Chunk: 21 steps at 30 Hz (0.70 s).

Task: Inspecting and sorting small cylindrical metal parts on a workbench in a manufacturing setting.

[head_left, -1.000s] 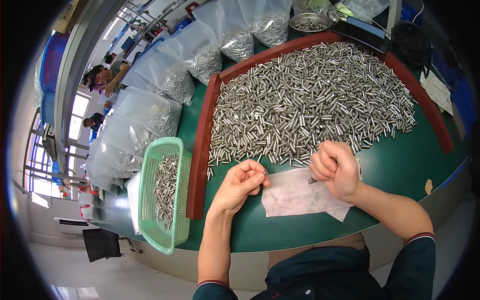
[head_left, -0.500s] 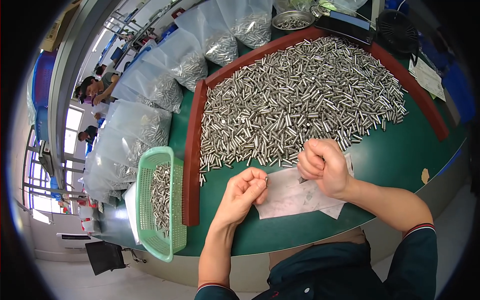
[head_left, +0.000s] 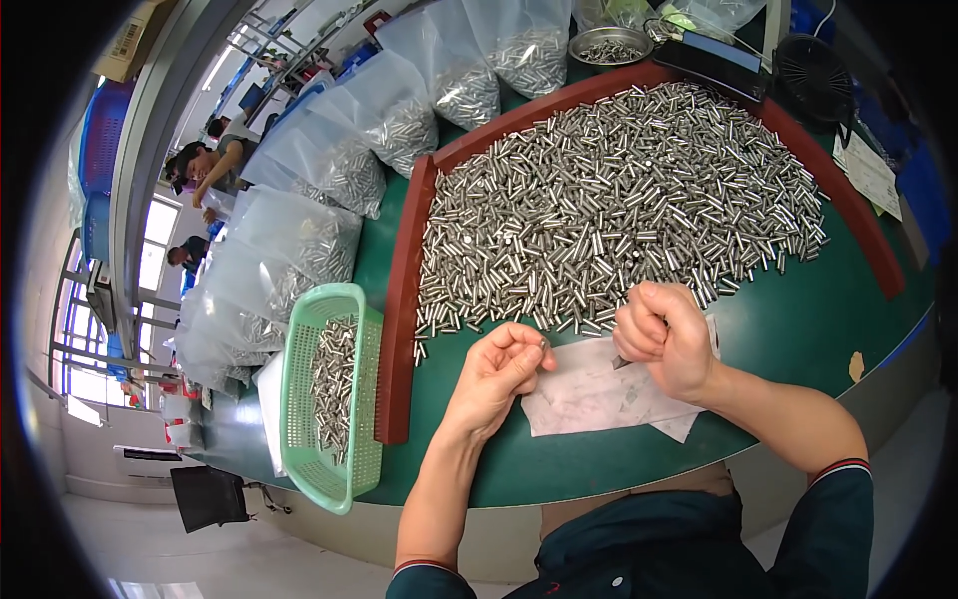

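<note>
My left hand (head_left: 496, 381) pinches a small metal pin (head_left: 545, 345) between thumb and fingertips; only its end shows. Curled into a fist, my right hand (head_left: 667, 341) is closed on something with a dark, pointed tip (head_left: 621, 362) poking out below the fingers. The rest of that object is hidden in the palm. Both hands hover over a stained whitish cloth (head_left: 574, 401) on the green table (head_left: 768, 339). Just beyond them spreads a large heap of short silvery metal pins (head_left: 619, 200).
A dark red wooden border (head_left: 397, 319) bounds the heap. Left of it stands a green plastic basket (head_left: 371, 399) partly filled with pins. Clear bags of pins (head_left: 399, 125) line the far left. A metal bowl (head_left: 611, 47) and black fan (head_left: 813, 80) stand behind. Other people (head_left: 210, 165) work at far left.
The whole view has shifted slightly, so the table and heap appear further right. My left hand has turned a little with the pin; my right fist keeps its grip.
</note>
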Each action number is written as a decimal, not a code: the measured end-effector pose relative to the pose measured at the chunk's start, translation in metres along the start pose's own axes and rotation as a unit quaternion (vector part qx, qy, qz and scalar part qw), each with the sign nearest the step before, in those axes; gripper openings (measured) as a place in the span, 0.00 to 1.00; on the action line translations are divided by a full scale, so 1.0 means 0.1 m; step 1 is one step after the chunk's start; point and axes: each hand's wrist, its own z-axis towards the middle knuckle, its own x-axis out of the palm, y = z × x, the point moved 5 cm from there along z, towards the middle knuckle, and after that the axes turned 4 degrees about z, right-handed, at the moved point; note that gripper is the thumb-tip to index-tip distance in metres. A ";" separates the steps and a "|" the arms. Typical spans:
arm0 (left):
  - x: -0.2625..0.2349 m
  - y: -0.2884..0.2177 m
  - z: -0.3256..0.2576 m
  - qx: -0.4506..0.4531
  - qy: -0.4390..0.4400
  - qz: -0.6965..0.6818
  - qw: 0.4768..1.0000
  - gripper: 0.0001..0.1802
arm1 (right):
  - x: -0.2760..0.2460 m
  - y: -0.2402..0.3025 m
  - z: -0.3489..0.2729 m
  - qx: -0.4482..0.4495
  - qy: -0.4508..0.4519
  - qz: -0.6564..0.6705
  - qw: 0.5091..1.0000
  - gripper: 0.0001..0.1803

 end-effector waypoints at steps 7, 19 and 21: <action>0.19 -0.05 -0.06 0.083 -0.053 0.301 0.949 0.03 | -0.02 0.00 0.00 -0.001 0.003 0.013 1.000 0.22; 0.56 -0.01 -0.06 0.181 -0.038 0.549 0.815 0.04 | 0.05 0.00 -0.01 0.005 0.048 0.007 0.999 0.23; 0.57 -0.01 -0.06 0.192 -0.050 0.546 0.814 0.04 | 0.04 0.01 -0.03 0.002 0.041 0.015 0.999 0.23</action>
